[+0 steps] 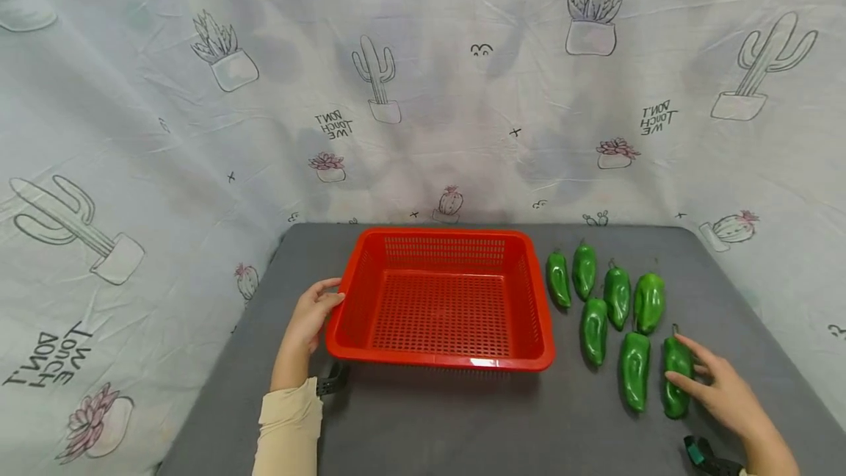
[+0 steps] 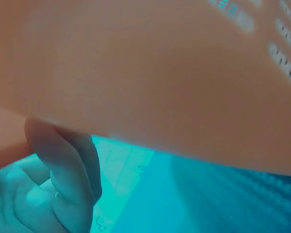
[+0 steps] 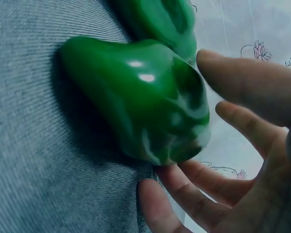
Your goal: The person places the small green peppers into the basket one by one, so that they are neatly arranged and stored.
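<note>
A red plastic basket (image 1: 439,362) with slotted sides stands on the grey table, with nothing in it. At its left rim my left hand (image 1: 316,314) grips the edge; in the left wrist view curled fingers (image 2: 70,179) meet the rim, which fills most of the picture. On the right, my right hand (image 1: 723,391) reaches over the nearest right green pepper (image 1: 677,388). Its thumb lies across one side and the other fingers spread along the far side. Seen from the right wrist, the fairly straight fingers (image 3: 194,194) stand around the glossy pepper (image 3: 136,92), which lies on the table.
Several more green peppers lie right of the basket, among them a slim one (image 1: 558,280), a broad one (image 1: 650,303) and a long one (image 1: 635,372) beside the right hand. White cloth (image 1: 423,94) with cactus drawings hangs behind and around the grey table (image 1: 423,424).
</note>
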`<state>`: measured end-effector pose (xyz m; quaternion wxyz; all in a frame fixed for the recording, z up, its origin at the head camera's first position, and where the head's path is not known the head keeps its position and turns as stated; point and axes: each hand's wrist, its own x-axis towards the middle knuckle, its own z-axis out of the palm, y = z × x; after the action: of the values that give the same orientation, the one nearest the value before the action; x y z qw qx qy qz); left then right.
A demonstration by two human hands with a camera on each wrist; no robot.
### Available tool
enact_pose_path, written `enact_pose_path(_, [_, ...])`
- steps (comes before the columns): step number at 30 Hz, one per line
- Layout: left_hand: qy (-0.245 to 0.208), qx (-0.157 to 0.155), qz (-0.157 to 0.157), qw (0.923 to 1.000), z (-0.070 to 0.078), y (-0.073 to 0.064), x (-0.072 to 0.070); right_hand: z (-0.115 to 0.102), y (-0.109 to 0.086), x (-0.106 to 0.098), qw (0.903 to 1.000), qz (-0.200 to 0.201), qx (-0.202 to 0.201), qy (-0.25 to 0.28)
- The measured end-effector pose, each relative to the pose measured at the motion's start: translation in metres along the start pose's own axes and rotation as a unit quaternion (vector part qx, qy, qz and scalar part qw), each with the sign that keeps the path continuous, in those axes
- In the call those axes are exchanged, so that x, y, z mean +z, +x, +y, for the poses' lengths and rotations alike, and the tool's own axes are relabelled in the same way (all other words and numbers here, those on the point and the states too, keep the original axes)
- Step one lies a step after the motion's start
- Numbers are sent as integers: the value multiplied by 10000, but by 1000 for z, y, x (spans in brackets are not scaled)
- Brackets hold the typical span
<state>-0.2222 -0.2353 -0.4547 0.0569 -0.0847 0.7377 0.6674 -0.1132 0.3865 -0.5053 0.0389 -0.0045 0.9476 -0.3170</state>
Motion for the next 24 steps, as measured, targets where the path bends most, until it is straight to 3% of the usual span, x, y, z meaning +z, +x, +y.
enact_pose_path(9, [-293, -65, -517, 9982, -2, 2, -8, -2, 7, 1, 9993, -337, 152, 85])
enact_pose_path(13, [-281, -93, -609, 9977, -5, -1, -18, -7, 15, 8, 9996, -238, -93, 137])
enact_pose_path(17, [-274, 31, -901, 9956, -6, 3, -17, -6, 13, 9, 9997, -100, -89, 213])
enact_pose_path(24, [-412, 37, -845, 9956, -8, 6, -11, -4, 14, 4, 9990, -286, 22, 345])
